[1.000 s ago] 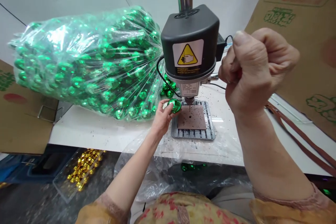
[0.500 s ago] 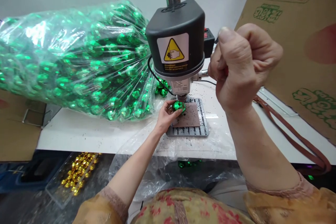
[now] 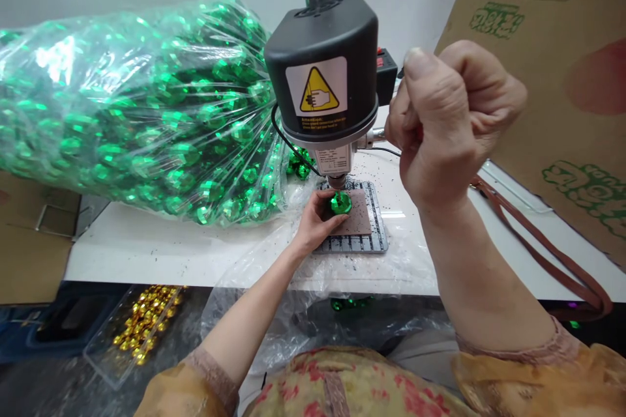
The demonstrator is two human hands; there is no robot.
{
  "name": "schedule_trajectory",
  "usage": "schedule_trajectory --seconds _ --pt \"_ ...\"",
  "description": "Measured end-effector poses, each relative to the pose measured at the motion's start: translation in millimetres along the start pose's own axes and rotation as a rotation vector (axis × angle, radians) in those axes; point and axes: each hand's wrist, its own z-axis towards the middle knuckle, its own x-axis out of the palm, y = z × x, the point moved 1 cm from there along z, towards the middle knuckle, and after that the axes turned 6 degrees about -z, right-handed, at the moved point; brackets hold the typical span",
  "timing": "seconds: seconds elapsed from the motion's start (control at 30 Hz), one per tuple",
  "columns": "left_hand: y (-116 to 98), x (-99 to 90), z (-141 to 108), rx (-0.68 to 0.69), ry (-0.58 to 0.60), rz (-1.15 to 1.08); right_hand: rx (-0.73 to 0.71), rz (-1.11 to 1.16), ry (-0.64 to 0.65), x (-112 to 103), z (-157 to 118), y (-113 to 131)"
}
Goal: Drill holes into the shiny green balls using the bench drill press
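Fingers of the left hand [image 3: 313, 223] grip a green ball [image 3: 341, 204] beneath the drill press [image 3: 320, 68].

Directly under them lies a brown pad [image 3: 360, 223], on a slotted base plate [image 3: 379, 240] on the worktop [image 3: 141, 251]; to their right and nearer the camera, the right hand [image 3: 447, 127] is closed around the end of a metal lever [image 3: 377, 135], and to their left bulges a clear bag [image 3: 141, 117] of similar balls.

small workshop: drill press [image 3: 323, 71] on white tabletop [image 3: 147, 247], shavings near its base, bulk green baubles [image 3: 147, 124] bagged alongside.
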Motion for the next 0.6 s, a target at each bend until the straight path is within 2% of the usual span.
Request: schedule_trajectory --seconds 0.13,0.23,0.37,0.6 --pt "-4.1 3.8 -5.5 -0.010 -0.036 0.054 -0.015 0.093 0.005 -0.6 0.4 -0.9" --pt "-7.5 5.9 -7.1 -0.023 -0.074 0.083 -0.019 0.080 0.012 -0.8 0.5 -1.4" --pt "-11.5 8.3 -7.2 -0.045 -0.041 0.130 0.006 0.023 0.020 -1.3 -1.7 -1.8" --pt "-11.7 9.3 -7.2 -0.015 -0.027 0.143 -0.048 0.160 -0.006 -2.8 -5.9 -7.2"
